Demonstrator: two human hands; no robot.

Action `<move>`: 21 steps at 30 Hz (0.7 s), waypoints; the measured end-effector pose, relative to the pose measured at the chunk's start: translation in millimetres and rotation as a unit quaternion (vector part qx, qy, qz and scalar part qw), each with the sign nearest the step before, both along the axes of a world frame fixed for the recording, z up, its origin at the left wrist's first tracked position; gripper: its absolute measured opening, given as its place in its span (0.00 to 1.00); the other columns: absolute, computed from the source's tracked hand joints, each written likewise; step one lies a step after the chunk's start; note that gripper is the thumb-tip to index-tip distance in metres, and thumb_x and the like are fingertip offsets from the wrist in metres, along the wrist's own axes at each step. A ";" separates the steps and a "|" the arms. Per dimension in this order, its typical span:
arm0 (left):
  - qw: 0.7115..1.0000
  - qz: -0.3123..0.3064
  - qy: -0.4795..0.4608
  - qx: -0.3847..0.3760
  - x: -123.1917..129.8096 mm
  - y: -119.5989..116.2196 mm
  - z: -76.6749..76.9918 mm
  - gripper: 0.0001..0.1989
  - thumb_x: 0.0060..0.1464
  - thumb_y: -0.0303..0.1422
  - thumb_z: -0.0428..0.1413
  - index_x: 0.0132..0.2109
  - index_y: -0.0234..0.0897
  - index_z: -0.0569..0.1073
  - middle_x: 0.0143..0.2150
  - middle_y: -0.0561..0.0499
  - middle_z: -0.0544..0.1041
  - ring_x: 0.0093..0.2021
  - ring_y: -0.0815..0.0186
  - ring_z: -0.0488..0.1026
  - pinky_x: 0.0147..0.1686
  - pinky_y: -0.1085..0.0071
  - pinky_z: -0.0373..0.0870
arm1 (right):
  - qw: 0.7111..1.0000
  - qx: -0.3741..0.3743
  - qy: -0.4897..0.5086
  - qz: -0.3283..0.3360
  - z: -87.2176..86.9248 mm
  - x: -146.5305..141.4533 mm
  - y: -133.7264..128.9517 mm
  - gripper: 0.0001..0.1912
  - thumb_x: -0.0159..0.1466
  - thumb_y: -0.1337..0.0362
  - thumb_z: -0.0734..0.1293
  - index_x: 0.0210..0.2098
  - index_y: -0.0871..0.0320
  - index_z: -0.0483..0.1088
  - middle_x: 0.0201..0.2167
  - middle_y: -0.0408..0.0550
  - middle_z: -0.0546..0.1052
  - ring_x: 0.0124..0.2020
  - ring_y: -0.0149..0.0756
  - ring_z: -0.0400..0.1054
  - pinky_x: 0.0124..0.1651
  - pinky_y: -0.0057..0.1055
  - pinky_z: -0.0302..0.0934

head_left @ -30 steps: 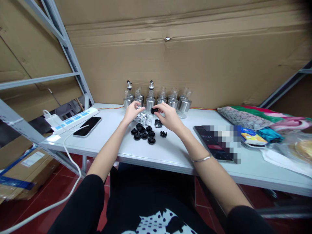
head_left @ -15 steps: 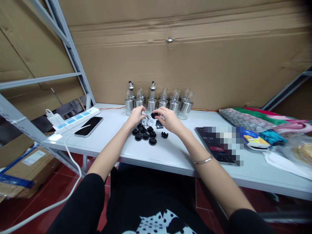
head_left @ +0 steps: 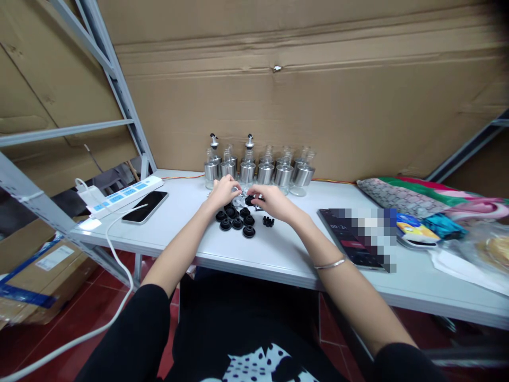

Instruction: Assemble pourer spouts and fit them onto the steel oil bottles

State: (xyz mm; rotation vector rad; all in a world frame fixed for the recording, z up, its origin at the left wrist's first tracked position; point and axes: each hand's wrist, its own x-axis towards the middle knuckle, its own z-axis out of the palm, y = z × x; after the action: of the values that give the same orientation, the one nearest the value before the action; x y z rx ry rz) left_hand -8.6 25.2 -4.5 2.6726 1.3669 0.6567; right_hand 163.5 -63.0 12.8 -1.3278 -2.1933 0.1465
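Note:
My right hand (head_left: 271, 200) is closed with its fingertips on a round black stopper (head_left: 249, 201). Just left of it, my left hand (head_left: 224, 192) curls its fingers over shiny silver-and-clear pieces (head_left: 237, 201); which of these it grips, if any, is hidden. In front of both hands lies a cluster of loose black stoppers (head_left: 237, 223) on the white table. Several small black caps (head_left: 268, 221) sit in a group below my right hand. Behind the hands stand glass bottles (head_left: 265, 172) with silver sleeves, and two of them carry pourer tops (head_left: 249, 141).
On the left are a phone (head_left: 146, 207) and a power strip (head_left: 127, 194) with a white cable. A second device (head_left: 353, 239) showing a timer lies on the right, beside a yellow-and-blue packet (head_left: 417, 228) and a patterned cloth (head_left: 401, 193). Cardboard (head_left: 318, 95) walls off the back.
Both hands have lowered slightly toward the table. My right hand has brought the black stopper down and a little left, near the silver-and-clear pieces.

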 end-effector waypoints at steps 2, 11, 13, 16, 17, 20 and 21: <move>1.000 -0.002 -0.012 0.003 0.1 1.0 -0.7 0.09 0.59 0.35 0.53 0.41 0.40 0.77 0.45 0.47 0.68 0.52 0.56 0.67 0.52 0.56 0.59 | 1.000 -0.021 -0.012 0.008 -2.3 -2.0 0.6 0.12 0.59 0.76 0.65 0.41 0.59 0.73 0.38 0.51 0.79 0.39 0.38 0.73 0.43 0.32 0.62; 1.000 -0.016 -0.013 -0.002 0.3 1.0 -3.6 0.10 0.60 0.36 0.51 0.41 0.39 0.75 0.46 0.46 0.71 0.49 0.58 0.69 0.52 0.56 0.58 | 0.999 -0.012 -0.041 0.021 -7.8 -10.0 -0.1 0.13 0.59 0.77 0.66 0.42 0.60 0.73 0.36 0.51 0.80 0.39 0.39 0.74 0.44 0.33 0.63; 1.000 -0.012 -0.015 -0.004 0.4 0.4 -2.9 0.10 0.60 0.36 0.50 0.42 0.39 0.75 0.46 0.46 0.71 0.48 0.58 0.69 0.52 0.56 0.59 | 0.999 -0.010 -0.040 0.019 -8.1 -9.7 0.5 0.13 0.59 0.76 0.66 0.42 0.59 0.74 0.36 0.51 0.80 0.38 0.39 0.74 0.44 0.33 0.63; 1.000 -0.008 -0.016 -0.006 0.5 -1.2 -1.3 0.10 0.60 0.35 0.50 0.42 0.38 0.75 0.46 0.46 0.71 0.47 0.59 0.69 0.52 0.56 0.59 | 0.998 -0.026 -0.049 0.024 -9.7 -8.5 1.9 0.14 0.58 0.77 0.67 0.41 0.58 0.74 0.34 0.48 0.80 0.38 0.38 0.75 0.44 0.32 0.63; 1.000 -0.008 -0.016 -0.006 0.4 -1.8 -0.9 0.10 0.60 0.35 0.50 0.42 0.38 0.75 0.46 0.47 0.71 0.47 0.59 0.69 0.52 0.56 0.59 | 0.998 -0.031 -0.051 0.024 -10.2 -8.1 2.3 0.14 0.58 0.77 0.66 0.41 0.58 0.74 0.34 0.48 0.80 0.38 0.38 0.75 0.44 0.32 0.63; 1.000 -0.007 -0.019 -0.003 0.2 -3.4 0.3 0.11 0.60 0.35 0.49 0.42 0.39 0.75 0.46 0.47 0.71 0.46 0.59 0.70 0.52 0.56 0.60 | 0.998 -0.035 -0.042 0.027 -10.5 -7.7 1.8 0.15 0.57 0.78 0.66 0.41 0.60 0.74 0.36 0.50 0.81 0.38 0.38 0.75 0.44 0.32 0.64; 1.000 -0.006 -0.024 -0.001 0.0 -3.8 0.7 0.11 0.60 0.35 0.49 0.44 0.39 0.74 0.46 0.47 0.71 0.46 0.59 0.70 0.52 0.57 0.60 | 0.998 -0.029 -0.035 0.032 -10.2 -7.8 1.1 0.16 0.57 0.79 0.65 0.42 0.60 0.74 0.37 0.51 0.81 0.38 0.38 0.75 0.44 0.32 0.64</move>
State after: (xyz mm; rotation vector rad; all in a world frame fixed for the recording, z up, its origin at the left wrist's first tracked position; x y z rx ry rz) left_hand -8.6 21.4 -3.8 2.6443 1.3375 0.7123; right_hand 155.7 -61.9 2.5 -1.3127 -2.3085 0.1922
